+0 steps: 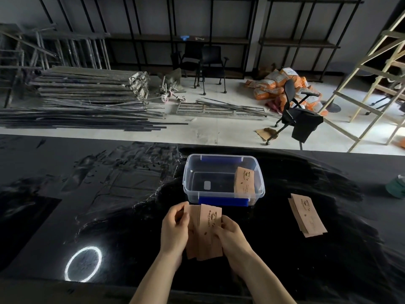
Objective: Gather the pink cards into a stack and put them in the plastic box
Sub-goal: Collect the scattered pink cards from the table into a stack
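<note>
Both hands hold a stack of pink cards (207, 229) just in front of the clear plastic box (260, 189). My left hand (174, 229) grips the stack's left edge and my right hand (232, 235) grips its right edge. The stack is slightly fanned, with a printed cup logo on the top card. A second bunch of pink cards (244, 183) leans against the right wall inside the box. A third pile of pink cards (306, 215) lies on the table to the right of my hands.
The glossy black table (109, 205) reflects a ring light at the lower left. The box has blue latches front and back. A green object (396, 186) sits at the table's right edge. Beyond the table are metal poles, chairs, orange sacks and a wooden ladder.
</note>
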